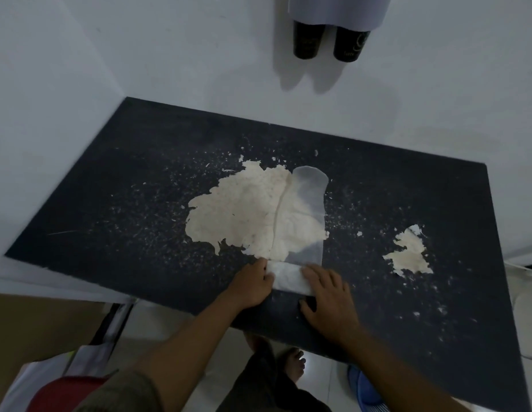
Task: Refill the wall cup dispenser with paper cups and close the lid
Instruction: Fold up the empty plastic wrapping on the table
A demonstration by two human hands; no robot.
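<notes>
1. Left wall [44, 93]: plain white and matte, meets the back wall in a corner behind the worktop's far-left edge.
2. Worktop [134, 185]: dark, flat slab with a worn coating, speckled with pale flecks. Left half is bare with open room; its near-left edge overhangs the floor.
3. Big peeled patch [241, 209]: cream, rough, ragged outline, at the worktop centre.
4. Left hand [253, 285]: fingers curled, pinching the left end of the plastic sleeve [290, 278], near the front edge.
5. Plastic sleeve: thin, clear-to-milky film. Its near part is rolled or folded into a white band between the hands; the long, limp remainder lies flat, running away over the peeled patch to a rounded far end [311, 176].
6. Wall cup dispenser [336, 10]: white housing on the back wall, cut off by the top of the frame, well above and apart from the worktop. Lid not visible.
7. Two dark paper cups [349, 46]: glossy, tapered, bottoms poking down out of the dispenser side by side, casting shadows on the wall.
8. Right hand [325, 298]: palm down, fingers spread, pressing the sleeve's right end onto the worktop. Hands are apart, both on the sleeve.
9. Small peeled patch [410, 254]: cream, jagged, toward the right side with bare surface around it.
10. Right edge [510, 292]: drops off to pale floor.
</notes>
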